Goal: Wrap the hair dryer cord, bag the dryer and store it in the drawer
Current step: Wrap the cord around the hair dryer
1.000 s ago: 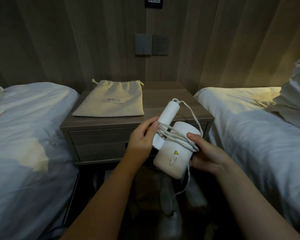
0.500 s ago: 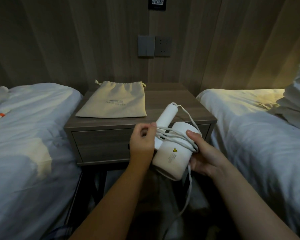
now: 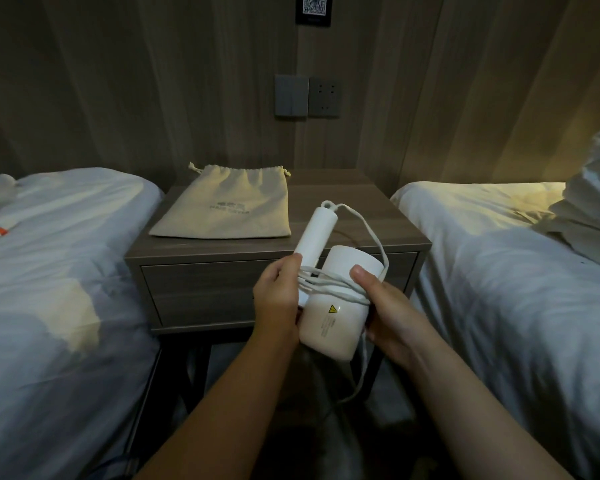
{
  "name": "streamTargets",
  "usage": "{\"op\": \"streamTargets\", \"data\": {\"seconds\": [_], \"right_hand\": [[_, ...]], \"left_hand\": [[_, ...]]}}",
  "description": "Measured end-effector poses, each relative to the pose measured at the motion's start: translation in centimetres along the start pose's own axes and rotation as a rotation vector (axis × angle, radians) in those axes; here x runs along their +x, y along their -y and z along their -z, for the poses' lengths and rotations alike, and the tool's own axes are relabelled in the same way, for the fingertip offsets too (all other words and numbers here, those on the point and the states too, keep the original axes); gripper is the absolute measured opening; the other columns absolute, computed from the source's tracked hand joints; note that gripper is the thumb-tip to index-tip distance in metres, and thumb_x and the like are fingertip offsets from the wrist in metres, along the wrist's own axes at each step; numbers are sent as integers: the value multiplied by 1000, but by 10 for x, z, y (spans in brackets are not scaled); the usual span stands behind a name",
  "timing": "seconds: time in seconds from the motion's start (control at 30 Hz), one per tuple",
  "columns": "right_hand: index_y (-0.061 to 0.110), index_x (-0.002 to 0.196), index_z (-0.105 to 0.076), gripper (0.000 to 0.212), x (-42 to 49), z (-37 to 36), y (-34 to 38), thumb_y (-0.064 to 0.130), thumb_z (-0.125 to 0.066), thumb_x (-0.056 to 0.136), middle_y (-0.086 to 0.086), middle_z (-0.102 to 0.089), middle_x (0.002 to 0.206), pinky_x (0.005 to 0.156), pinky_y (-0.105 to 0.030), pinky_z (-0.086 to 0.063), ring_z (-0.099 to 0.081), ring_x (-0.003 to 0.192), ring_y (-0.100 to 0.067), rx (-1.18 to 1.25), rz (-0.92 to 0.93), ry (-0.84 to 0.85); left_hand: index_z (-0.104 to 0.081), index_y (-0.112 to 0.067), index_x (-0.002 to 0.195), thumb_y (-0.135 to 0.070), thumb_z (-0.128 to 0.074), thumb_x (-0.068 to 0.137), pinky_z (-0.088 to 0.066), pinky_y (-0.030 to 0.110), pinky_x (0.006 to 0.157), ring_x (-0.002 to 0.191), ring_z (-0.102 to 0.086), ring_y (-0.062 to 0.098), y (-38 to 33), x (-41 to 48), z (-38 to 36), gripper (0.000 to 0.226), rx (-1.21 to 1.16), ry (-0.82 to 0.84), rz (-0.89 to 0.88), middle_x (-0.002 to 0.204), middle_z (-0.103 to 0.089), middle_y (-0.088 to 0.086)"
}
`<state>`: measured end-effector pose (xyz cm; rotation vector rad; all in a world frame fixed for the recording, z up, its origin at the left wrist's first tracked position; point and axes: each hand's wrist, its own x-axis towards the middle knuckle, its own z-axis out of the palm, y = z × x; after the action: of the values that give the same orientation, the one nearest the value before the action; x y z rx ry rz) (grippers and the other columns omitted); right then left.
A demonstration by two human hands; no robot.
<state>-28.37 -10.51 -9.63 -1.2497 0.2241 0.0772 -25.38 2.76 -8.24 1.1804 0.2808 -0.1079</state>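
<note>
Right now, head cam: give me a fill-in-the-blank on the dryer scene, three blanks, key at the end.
1. The cord is wound around the body of the white ____.
2. The cloth bag lies flat on top of the ____.
3. The drawer under it is ____.
4. The right hand pins the cord with its ____.

Missing words: hair dryer; nightstand; closed; thumb
</note>
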Motion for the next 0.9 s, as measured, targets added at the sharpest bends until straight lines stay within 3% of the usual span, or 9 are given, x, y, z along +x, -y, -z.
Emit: {"op": "streamTargets", "data": {"seconds": [0.1,0.23,0.3,0.37,0.47,0.53,0.6,0.73,0.9], "right_hand": [[13,116,-59,57,-2,1,-1,34,-72,66,-10,-72,102,76,-36,-53,-68,90,-23,-45,8,69],[19,106,-59,41,-5,3,2,24,-66,66,-8,-70,95,80,-38,-49,-65,86,-22,-54,16,122],[18,104,-59,31,-4,3,2,20,-65,74,-8,-70,92,70,-33,-51,-66,80,-20,-45,23,97],[14,104,-60,22,-2,3,2,20,-62,83,-3,-73,77,50,-22,-50,-67,64,-13,-2,14,45],[10,98,-63,18,0,2,3,23,-59,87,-1,-71,63,38,-17,-43,-64,48,-11,80,41,-32],[9,100,-64,22,3,4,4,25,-59,87,-6,-72,75,45,-21,-45,-66,58,-16,98,76,-96],[9,106,-64,28,3,7,7,28,-59,86,-9,-69,85,45,-23,-38,-62,64,-18,81,117,-142],[11,112,-63,34,3,13,7,30,-62,84,-12,-71,96,48,-25,-39,-65,73,-22,1,163,-189],[12,113,-63,34,6,11,0,27,-64,83,-15,-73,102,75,-45,-50,-70,88,-30,18,178,-203]], "left_hand": [[-60,-24,85,-29,-58,87,-54,40,80,96,-64,28,-3,0,2,6,16,-1,-3,106,-64,12],[-56,-25,81,-28,-56,89,-54,36,71,92,-62,24,-7,0,3,9,55,21,-22,104,-62,11],[-58,-24,82,-30,-56,90,-53,35,70,93,-63,26,-8,-1,2,10,53,33,-21,105,-63,12],[-58,-23,89,-37,-53,90,-54,36,71,95,-64,27,-8,-1,0,15,84,52,16,106,-64,12],[-52,-23,117,-45,-46,92,-51,34,68,92,-61,25,-10,3,-1,33,184,120,34,114,-61,10],[-38,-29,137,-45,-44,94,-48,34,80,101,-56,22,-8,4,1,46,403,195,-88,128,-54,6],[-19,-37,146,-47,-46,92,-41,30,91,114,-50,18,-6,1,5,62,621,321,-229,136,-47,0],[6,-57,139,-51,-59,83,-43,22,76,103,-55,11,-3,-5,4,86,881,520,-244,132,-53,-1],[24,-64,128,-48,-81,58,-44,25,84,106,-56,14,6,-5,1,128,1033,516,-304,138,-48,0]]}}
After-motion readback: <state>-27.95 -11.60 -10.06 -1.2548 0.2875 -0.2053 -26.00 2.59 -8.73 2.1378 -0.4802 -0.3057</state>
